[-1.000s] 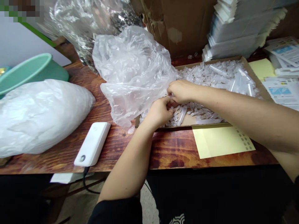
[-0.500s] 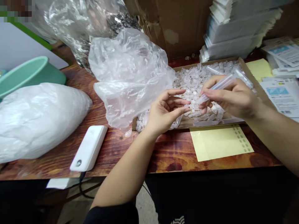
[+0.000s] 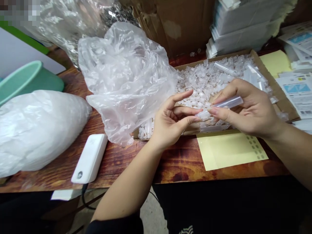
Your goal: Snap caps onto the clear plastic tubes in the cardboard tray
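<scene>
A clear plastic tube (image 3: 229,102) lies between the thumb and fingers of my right hand (image 3: 251,109), tilted slightly up to the right. At its left end, my left hand (image 3: 172,118) pinches a small clear plastic cap (image 3: 204,114) between thumb and a finger, its index finger raised. Cap and tube end meet or nearly meet; my right fingertips partly hide the joint. Both hands are over a shallow cardboard tray (image 3: 289,107) heaped with small clear caps (image 3: 195,79). Several more clear tubes (image 3: 224,69) lie among them.
A crumpled clear plastic bag (image 3: 126,71) overlaps the tray's left side. Further left are a full white bag (image 3: 41,130), a green basin (image 3: 29,81) and a white power bank (image 3: 89,158) with a cable. A yellow sheet (image 3: 231,151) lies in front; stacked printed cards (image 3: 243,22) stand behind.
My right hand has brought the tube lower and levelled it, its left end now at the cap in my left fingers. The view has shifted slightly.
</scene>
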Tool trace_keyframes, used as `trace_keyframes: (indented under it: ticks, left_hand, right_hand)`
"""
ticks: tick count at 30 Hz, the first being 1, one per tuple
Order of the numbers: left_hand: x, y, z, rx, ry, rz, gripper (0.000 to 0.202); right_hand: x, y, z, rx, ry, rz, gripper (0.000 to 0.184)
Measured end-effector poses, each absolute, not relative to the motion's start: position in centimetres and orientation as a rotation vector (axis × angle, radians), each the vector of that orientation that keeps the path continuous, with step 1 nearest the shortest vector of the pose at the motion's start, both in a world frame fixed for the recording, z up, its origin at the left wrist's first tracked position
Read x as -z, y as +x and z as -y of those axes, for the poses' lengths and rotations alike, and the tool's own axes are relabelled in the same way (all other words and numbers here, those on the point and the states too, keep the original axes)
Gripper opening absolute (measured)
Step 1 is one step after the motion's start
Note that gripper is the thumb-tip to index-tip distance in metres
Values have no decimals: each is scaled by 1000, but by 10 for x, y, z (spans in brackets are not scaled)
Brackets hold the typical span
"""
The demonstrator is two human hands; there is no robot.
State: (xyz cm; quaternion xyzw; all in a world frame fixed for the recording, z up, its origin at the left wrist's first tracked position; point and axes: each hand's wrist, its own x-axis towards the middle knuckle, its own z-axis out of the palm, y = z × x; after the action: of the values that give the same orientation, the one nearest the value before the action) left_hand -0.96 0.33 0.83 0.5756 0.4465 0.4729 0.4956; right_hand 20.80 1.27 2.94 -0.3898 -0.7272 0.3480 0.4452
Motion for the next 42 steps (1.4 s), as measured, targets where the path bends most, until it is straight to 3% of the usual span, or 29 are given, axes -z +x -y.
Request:
trace_keyframes:
  ticks: [8,12,15,18,22,31,37,39,42]
  left_hand:
    - [-13,-7,2,-1164,1438,-1175,70]
    - [-17,-7,4,-1213,1408,-1186,68]
    - [-17,-7,1,-1212,1291,-1155,52]
    - [-12,-5,-4,-1172,1127,-1100,41]
    - [-7,0,-4,-1138,1024,-1067,50]
    - [-8,8,13,-1025,1107,-1072,59]
    - [-7,14,14,-976,1068,-1081,47]
    - [-8,13,13,-985,1067,-1050,47]
    - [-9,6,6,-1005,1107,-1084,48]
  right_hand:
    - [-26,211,-10,-680,-950,1939,15]
    - [-26,209,-14,-1094,-884,1772,21]
    - [-24,207,-16,-1485,-775,1567,26]
    - [-20,201,-13,-1582,-751,1446,23]
    - [-12,192,-1,-1317,-718,1513,11]
    - [-10,194,8,-620,-597,1891,14]
    - [-2,183,4,197,-650,2111,23]
    - [2,177,1,237,-757,2184,25]
    - [0,178,-9,-48,-707,2297,36]
